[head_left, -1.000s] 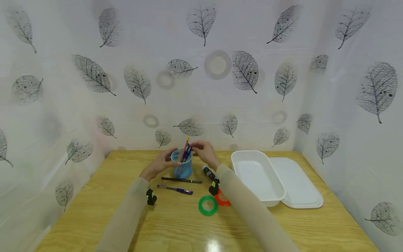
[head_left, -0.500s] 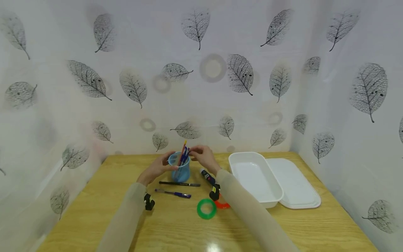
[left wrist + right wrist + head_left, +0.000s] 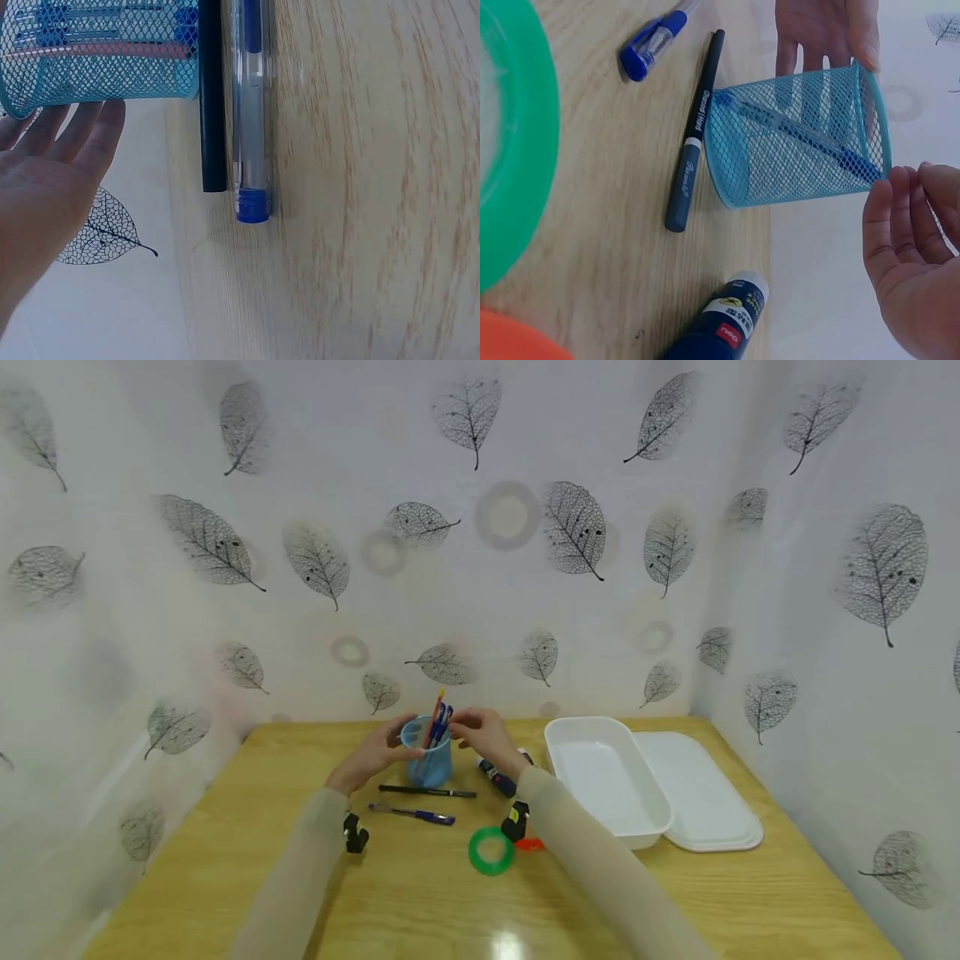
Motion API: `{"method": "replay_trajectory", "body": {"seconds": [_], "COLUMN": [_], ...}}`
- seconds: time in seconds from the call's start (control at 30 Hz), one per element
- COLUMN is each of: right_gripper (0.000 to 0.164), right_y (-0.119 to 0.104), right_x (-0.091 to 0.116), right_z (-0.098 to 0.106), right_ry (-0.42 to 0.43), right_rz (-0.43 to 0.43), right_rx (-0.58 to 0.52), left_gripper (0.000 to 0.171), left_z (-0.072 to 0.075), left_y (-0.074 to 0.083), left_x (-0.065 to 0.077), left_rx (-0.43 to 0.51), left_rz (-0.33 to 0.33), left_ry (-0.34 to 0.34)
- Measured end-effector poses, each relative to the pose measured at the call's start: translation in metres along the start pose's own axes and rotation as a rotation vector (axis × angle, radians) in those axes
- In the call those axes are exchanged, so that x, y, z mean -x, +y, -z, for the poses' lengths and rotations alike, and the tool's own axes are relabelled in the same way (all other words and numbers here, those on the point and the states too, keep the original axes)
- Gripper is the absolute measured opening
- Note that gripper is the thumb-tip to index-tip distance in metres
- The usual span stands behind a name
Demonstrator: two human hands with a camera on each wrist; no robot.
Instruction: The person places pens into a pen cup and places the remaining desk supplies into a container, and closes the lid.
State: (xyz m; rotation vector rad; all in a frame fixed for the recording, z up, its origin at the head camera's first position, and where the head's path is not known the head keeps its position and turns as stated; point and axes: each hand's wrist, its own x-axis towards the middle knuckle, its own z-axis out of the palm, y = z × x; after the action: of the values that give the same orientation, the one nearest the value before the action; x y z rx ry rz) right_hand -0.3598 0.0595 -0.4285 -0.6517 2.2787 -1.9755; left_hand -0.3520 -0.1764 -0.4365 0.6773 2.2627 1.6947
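Note:
My left hand [image 3: 369, 758] grips the blue mesh pen cup [image 3: 431, 770], thumb at the rim, fingers behind the mesh in the right wrist view. Blue-capped pens [image 3: 439, 727] and a pink pencil [image 3: 432, 718] stick up from the cup. At the rim my right hand [image 3: 483, 735] pinches the top of one blue pen; in the right wrist view its fingers [image 3: 900, 217] partly hide that end. In front of the cup lie a black pencil-like stick [image 3: 427, 791] and another clear pen with a blue cap [image 3: 423, 815].
Beside my right wrist lies a dark glue stick [image 3: 497, 778]. Green tape [image 3: 491, 871] and partly hidden red tape [image 3: 531, 844] lie nearer. A white tray [image 3: 663, 814] stands on the right, next to its flat white lid [image 3: 705, 793]. A leaf-patterned curtain encloses the wooden table [image 3: 420, 910].
The view tips and shifts slightly. Both hands stay at the cup, and the pens in it barely move. The right sleeve covers more of the red tape now.

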Motion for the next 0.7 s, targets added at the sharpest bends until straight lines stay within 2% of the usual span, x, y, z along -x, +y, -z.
{"method": "replay_trajectory", "body": {"seconds": [0.13, 0.33, 0.47, 0.57, 0.7], "right_gripper": [0.024, 0.026, 0.024, 0.021, 0.020], "right_y": [-0.015, -0.029, -0.024, -0.012, 0.002], "right_x": [0.009, 0.022, 0.024, 0.022, 0.020], "right_z": [-0.003, -0.003, -0.004, -0.005, -0.005], "right_ry": [-0.037, -0.114, -0.127, -0.126, -0.134], "right_rz": [0.005, -0.020, -0.056, -0.062, -0.066], "right_rx": [-0.003, 0.042, 0.052, 0.065, 0.074], "left_gripper": [0.078, 0.081, 0.078, 0.076, 0.074], "left_z": [0.003, 0.003, 0.003, 0.003, 0.002], "left_y": [-0.009, -0.009, -0.006, -0.003, 0.008], "left_x": [-0.004, -0.006, -0.005, -0.004, 0.001], "left_rx": [-0.041, -0.043, -0.049, -0.043, -0.028], "left_rz": [0.001, 0.004, 0.006, 0.010, 0.010], "left_ry": [0.024, 0.022, 0.007, -0.008, -0.034]}}
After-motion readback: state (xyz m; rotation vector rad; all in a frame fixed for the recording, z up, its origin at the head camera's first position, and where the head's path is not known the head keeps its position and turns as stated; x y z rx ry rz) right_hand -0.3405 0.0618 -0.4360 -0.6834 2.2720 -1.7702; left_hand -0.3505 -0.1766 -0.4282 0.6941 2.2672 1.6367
